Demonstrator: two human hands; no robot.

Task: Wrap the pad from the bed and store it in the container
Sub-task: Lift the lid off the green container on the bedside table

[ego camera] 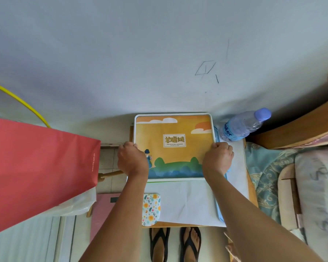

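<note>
The container [173, 146], a flat rectangular case with a white rim and a printed lid showing an orange sky, white clouds, green hills and a small label with yellow characters, lies on the counter [253, 193] close to the pale wall [159, 53]. The pad itself I cannot pick out with certainty; a small floral-printed fabric piece [151, 208] lies on the white sheet [189, 201] covering the counter, at its near left edge, apart from the container.

A big red paper bag [40, 174] fills the left side, with a yellow hoop [21, 101] curving behind it. On the right sits the bed [284, 176], with patterned teal bedding and a wooden frame.

The person's left hand [133, 159] grips the container's left edge, fingers [128, 145] curled and clamped on the rim. The right hand [218, 157] does likewise on the right edge, its fingers closed over that side. Both forearms reach in from below.

A clear plastic water bottle [243, 125] with a lilac cap lies tilted just beside the container's far right corner. Down at the floor, two feet in black flip-flops [175, 244] stand at the counter's near edge.
</note>
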